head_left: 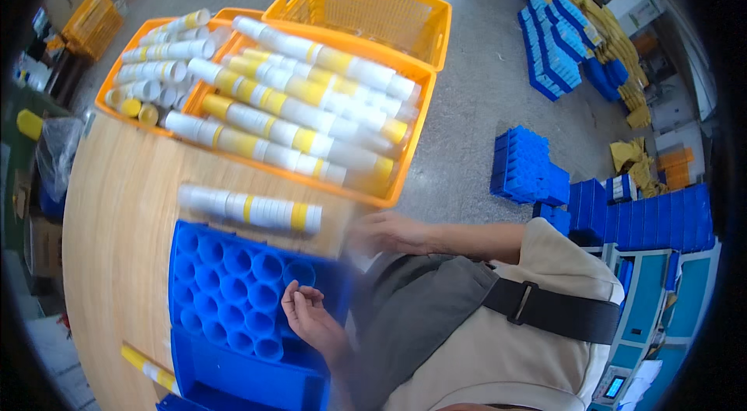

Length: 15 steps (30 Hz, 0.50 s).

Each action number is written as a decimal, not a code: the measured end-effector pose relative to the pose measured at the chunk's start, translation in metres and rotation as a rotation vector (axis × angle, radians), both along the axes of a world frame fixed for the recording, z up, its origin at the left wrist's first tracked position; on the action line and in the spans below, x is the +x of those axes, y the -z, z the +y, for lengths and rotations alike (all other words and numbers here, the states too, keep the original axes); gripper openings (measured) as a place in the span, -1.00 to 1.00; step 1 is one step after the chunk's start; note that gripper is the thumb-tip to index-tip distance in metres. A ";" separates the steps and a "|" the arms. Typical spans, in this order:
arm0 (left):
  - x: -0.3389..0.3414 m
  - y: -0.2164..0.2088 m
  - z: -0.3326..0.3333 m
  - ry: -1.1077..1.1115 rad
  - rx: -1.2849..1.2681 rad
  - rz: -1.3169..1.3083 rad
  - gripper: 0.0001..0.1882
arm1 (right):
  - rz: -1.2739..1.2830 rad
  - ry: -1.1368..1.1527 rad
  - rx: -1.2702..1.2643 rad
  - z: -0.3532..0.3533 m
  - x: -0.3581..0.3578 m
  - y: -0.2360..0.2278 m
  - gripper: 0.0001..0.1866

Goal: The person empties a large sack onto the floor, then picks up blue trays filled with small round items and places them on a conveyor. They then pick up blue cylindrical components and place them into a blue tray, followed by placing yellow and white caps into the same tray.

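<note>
A workshop floor dotted with blue stacked containers spreads behind a wooden table, where a worker in a dark apron stands at right. An orange crate on the far side brims with white-and-yellow rolls; a single roll lies on the tabletop, just beyond a blue tray of round, hollow cups. The left hand, fingers loosely curled and seemingly empty, is over the tray's right part; the right hand, right of the roll, is too blurred to tell whether it grips anything. The step in hand appears to fall between grips; lifting the single roll would call for a hand brought left and closed evenly around it
</note>
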<state>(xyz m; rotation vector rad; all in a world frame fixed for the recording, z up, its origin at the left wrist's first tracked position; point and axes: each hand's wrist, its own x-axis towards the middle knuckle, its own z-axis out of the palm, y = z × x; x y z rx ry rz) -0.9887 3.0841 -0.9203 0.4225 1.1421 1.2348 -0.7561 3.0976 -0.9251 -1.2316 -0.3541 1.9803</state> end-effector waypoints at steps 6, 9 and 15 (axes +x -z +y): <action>0.129 0.002 0.066 0.241 0.022 0.237 -0.78 | -0.283 0.299 0.109 0.048 0.182 0.030 -0.70; 0.228 0.030 0.101 0.324 0.135 0.423 -0.79 | -0.462 0.402 0.229 0.111 0.334 0.067 -0.70; 0.455 0.102 0.182 0.710 0.628 1.079 -0.63 | -0.885 0.269 0.079 0.311 0.597 0.208 -0.70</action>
